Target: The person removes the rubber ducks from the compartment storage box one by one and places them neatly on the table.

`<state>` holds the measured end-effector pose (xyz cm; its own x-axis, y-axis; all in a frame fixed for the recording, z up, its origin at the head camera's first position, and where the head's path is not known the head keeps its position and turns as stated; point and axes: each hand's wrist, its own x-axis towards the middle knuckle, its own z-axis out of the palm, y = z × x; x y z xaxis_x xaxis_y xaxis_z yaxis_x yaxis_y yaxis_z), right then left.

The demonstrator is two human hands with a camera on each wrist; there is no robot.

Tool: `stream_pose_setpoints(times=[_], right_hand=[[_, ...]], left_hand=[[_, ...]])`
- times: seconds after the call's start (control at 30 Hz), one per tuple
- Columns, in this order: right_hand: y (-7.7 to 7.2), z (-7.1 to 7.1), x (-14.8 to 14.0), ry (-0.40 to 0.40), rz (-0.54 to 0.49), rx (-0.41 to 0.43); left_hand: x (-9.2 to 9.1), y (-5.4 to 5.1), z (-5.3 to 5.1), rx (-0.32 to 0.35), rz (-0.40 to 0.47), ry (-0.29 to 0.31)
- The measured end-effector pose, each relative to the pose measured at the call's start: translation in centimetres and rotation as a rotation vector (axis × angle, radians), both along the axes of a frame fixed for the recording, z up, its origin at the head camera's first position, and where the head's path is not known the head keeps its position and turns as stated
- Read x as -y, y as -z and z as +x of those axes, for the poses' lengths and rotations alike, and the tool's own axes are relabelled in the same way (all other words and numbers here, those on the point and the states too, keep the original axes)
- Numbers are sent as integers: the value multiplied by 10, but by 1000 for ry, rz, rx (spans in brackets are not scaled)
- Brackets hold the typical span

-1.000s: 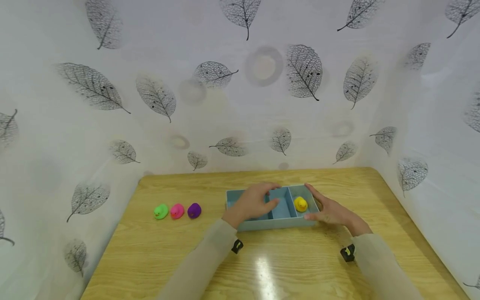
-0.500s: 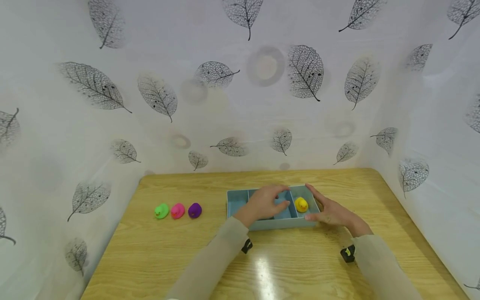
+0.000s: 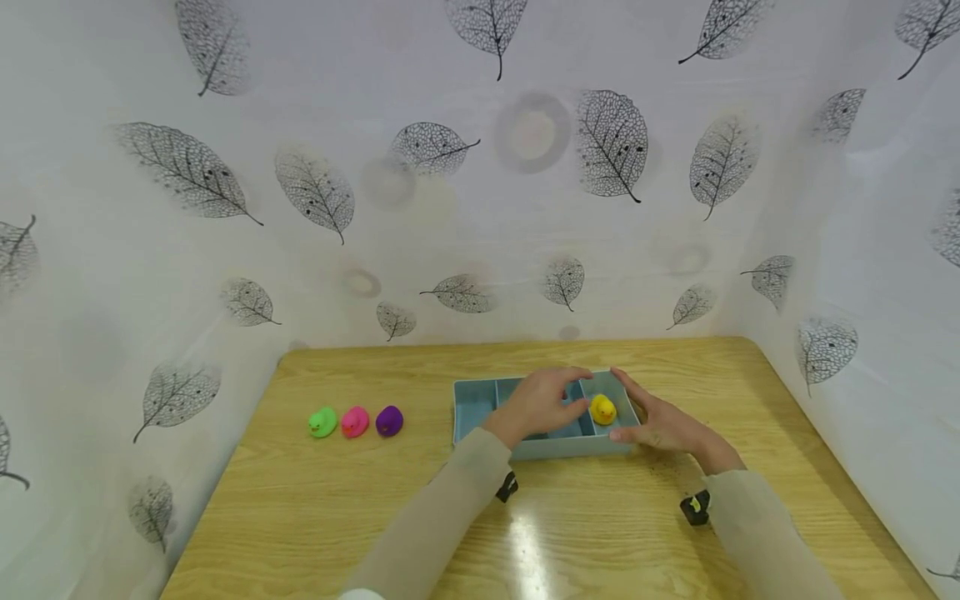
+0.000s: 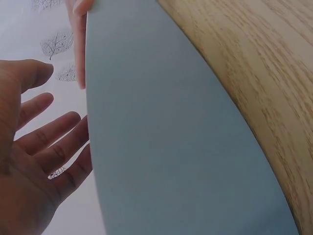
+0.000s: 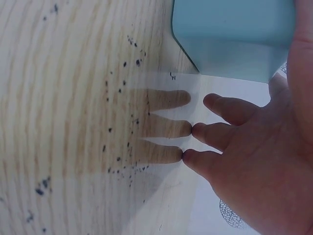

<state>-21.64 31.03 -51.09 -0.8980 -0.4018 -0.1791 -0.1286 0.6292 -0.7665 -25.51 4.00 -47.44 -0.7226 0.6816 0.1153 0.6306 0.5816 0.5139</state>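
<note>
A pale blue divided box [image 3: 474,402] lies on the table, several compartments in a row. In its rightmost compartment sits a yellow rubber duck [image 3: 603,410]. Above the middle compartments hovers my left hand [image 3: 536,406], fingers loosely bent, thumb and fingertips towards the duck. The left wrist view shows nothing between the fingers of that hand [image 4: 29,181]. My right hand [image 3: 666,423] grips the box's right end, thumb at the front rim and index finger at the back corner. Its other fingers [image 5: 215,134] touch the tabletop beside the box wall [image 5: 234,54].
Green [image 3: 322,422], pink [image 3: 355,422] and purple [image 3: 389,421] rubber ducks stand in a row left of the box. Leaf-patterned sheeting [image 3: 480,208] rises behind and beside the wooden table [image 3: 330,517]. Dark specks [image 5: 124,63] mark the tabletop near the right hand.
My left hand has moved right over the box, closer to the yellow duck, uncovering the leftmost compartment. My right hand, the box and the ducks stay put.
</note>
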Motion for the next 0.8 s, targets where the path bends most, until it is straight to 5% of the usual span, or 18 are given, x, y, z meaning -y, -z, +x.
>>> stream_pose_setpoints(times=[0.47,0.8], right_hand=[[2,1,-1,0,13,-11],[2,1,-2,-8,-3,0]], left_hand=[[-18,2,1,-10,-81,9],[-26,2,1,57,-134,-3]])
